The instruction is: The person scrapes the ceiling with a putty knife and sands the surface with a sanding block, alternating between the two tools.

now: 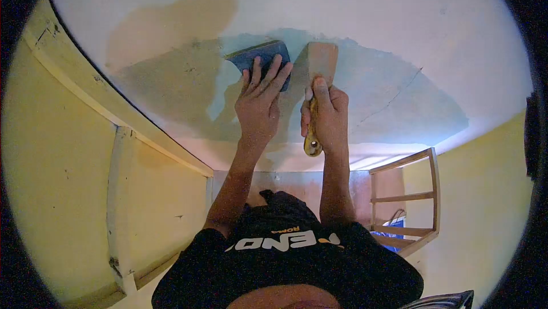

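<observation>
My left hand [258, 101] holds a dark, flat, rectangular plate [251, 55], its fingers spread over the near face and the thumb hidden. Beside it, my right hand [332, 109] is closed around the worn yellow handle of a putty knife [323, 61]. The knife's wide blade points away from me, with my thumb at its base. Both tools are at a pale surface [388, 6] with a large blue-green patch [394, 89]. Whether their edges touch it cannot be made out.
A thin crack [394, 97] runs through the patch on the right. Yellow panels with a wooden frame [119, 195] stand at left. A wooden rack [404, 198] stands at right, with a blue object [394, 232] behind it. My black shirt [285, 269] fills the bottom.
</observation>
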`<state>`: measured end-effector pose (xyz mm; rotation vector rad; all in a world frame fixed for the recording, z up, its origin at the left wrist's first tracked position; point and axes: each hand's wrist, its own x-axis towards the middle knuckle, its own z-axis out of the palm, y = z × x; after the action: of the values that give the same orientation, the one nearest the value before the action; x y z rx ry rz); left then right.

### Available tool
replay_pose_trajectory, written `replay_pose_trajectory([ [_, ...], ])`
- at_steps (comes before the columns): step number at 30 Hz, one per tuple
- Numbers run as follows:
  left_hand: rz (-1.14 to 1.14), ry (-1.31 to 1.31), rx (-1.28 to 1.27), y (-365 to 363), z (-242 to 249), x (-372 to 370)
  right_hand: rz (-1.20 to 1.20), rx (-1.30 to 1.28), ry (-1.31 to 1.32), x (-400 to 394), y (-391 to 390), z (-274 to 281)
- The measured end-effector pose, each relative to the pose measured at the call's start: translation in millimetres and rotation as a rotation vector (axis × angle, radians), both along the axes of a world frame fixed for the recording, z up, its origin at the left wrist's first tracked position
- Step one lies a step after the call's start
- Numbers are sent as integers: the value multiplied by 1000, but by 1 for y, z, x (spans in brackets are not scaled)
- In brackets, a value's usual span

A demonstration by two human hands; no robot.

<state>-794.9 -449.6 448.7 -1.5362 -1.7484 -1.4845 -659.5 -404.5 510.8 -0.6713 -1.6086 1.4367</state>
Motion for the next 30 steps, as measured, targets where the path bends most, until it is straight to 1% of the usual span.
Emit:
replay_pose_trajectory([
  [4,17,-15,25,4,-7,4,-22,-42,38,-4,-3,-10],
  [7,23,-21,7,5,-7,5,12,-79,50,2,-5,-4],
  [10,18,-12,16,6,-8,3,13,-49,75,-4,-5,5],
  [13,-19,-48,17,3,-5,4,13,-44,28,0,-4,1],
  [15,14,-29,17,7,-3,2,4,-20,13,-7,-4,11],
  [19,15,-31,-20,1,-4,6,-19,-58,-12,3,-3,0],
  [22,-13,-41,0,3,-6,3,-9,-47,19,1,-4,0],
  [28,5,-24,-10,3,-6,3,26,-88,66,5,-4,2],
  [30,10,-22,-10,3,-5,3,2,-54,57,-1,0,-3],
])
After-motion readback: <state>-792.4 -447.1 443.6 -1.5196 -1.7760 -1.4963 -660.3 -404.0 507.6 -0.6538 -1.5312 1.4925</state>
